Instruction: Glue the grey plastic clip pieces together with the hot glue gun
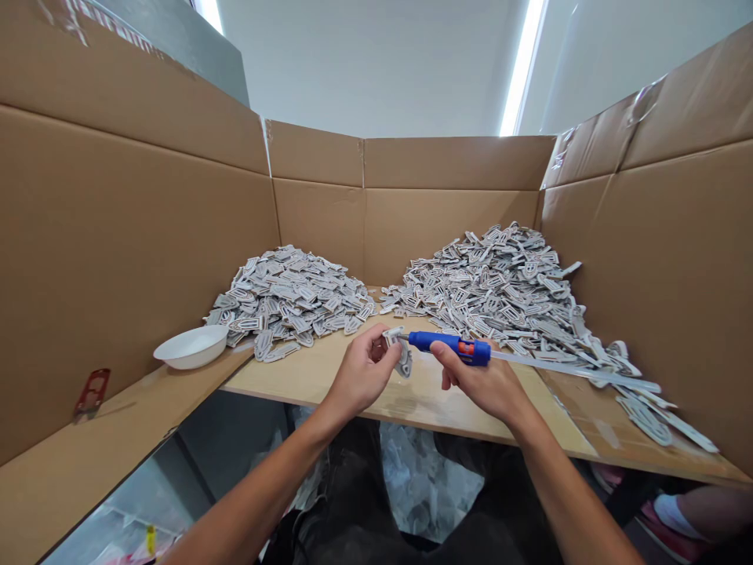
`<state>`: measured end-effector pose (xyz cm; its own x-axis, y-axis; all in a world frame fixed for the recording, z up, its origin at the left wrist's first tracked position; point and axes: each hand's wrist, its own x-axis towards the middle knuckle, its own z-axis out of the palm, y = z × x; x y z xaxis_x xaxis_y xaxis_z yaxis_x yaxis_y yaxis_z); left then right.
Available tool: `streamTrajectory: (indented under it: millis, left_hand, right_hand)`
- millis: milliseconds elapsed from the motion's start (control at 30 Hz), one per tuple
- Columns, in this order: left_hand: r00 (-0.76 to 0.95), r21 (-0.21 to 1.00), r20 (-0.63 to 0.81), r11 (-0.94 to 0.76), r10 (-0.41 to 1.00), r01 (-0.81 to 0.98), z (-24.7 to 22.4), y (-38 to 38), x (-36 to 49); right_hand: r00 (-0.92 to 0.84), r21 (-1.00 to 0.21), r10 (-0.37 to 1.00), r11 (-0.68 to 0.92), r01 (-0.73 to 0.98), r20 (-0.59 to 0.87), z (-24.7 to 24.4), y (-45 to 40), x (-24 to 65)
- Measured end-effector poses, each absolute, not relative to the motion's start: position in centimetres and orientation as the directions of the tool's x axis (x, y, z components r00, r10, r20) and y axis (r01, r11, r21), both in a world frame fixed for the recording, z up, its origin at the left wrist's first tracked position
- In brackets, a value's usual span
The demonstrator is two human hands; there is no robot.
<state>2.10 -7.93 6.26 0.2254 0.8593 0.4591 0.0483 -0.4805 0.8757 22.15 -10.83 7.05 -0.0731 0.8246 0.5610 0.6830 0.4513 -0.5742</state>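
At the far left, the white bowl [191,347] sits beside the left pile [294,290] of grey pieces, out of the way of the working space. The small grey piece [405,364] is in the left hand [360,377], raised over the front part of the worktop [329,373]. For neat work, this hand should be the steady one: a firm, light pinch near the edge, with the working face turned to the tool and the fingertips well clear of the metal tip [403,337], which may be hot. The blue glue gun [435,342] is best guided by small wrist movements, its tip close to the surface without pressing hard enough to tilt the piece. Further right, the long clear stick [558,366] trails from the gun's rear across the front of the right pile [500,290], so a wide swing could snag it or drag loose pieces.

As for pose, the left forearm rises from the lower left, and the left hand is closed in a pinch, thumb and fingers around the piece, wrist near the worktop's front edge. The right hand [488,388] comes in from the lower right, gripping the gun's rear body, thumb along its near side, other fingers curled beneath. The gun lies nearly level, pointing left.
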Motion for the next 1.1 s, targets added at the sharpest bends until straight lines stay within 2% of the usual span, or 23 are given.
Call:
streamTrajectory:
  millis: [233,300,500,667,800,900,1000,1100]
  left_hand:
    - [0.214,0.874,0.466,-0.484,0.858,0.038,6.2,-7.8,2.1]
    - [0.207,0.872,0.467,-0.487,0.859,0.051,6.2,-7.7,2.0]
    - [0.206,0.858,0.49,-0.51,0.847,0.058,5.8,-7.5,2.0]
    - [0.185,0.849,0.509,-0.526,0.84,0.052,5.6,-7.3,2.0]
    - [0.18,0.871,0.476,-0.489,0.861,0.034,5.6,-7.1,2.1]
    - [0.247,0.9,0.423,-0.436,0.872,-0.002,5.7,-7.4,2.2]
    - [0.291,0.921,0.384,-0.388,0.877,-0.045,5.9,-7.8,2.4]
    - [0.326,0.928,0.368,-0.367,0.871,-0.066,6.0,-8.0,2.5]
  right_hand:
    - [-0.054,-0.598,0.83,0.443,0.668,0.555,7.5,-11.4,21.6]
    - [-0.092,-0.565,0.817,0.47,0.678,0.569,7.8,-11.8,21.3]
    - [-0.263,-0.222,0.636,0.578,0.786,0.725,7.9,-12.3,20.6]
    - [-0.337,-0.032,0.554,0.551,0.834,0.761,7.2,-12.2,20.5]
    - [-0.341,0.109,0.435,0.474,0.873,0.833,6.6,-11.7,20.2]
    - [-0.235,0.043,0.385,0.446,0.894,0.893,6.5,-11.3,20.1]
    - [-0.078,-0.169,0.436,0.498,0.851,0.896,7.0,-11.4,20.3]
    - [0.046,-0.405,0.584,0.502,0.764,0.81,7.5,-11.7,20.6]
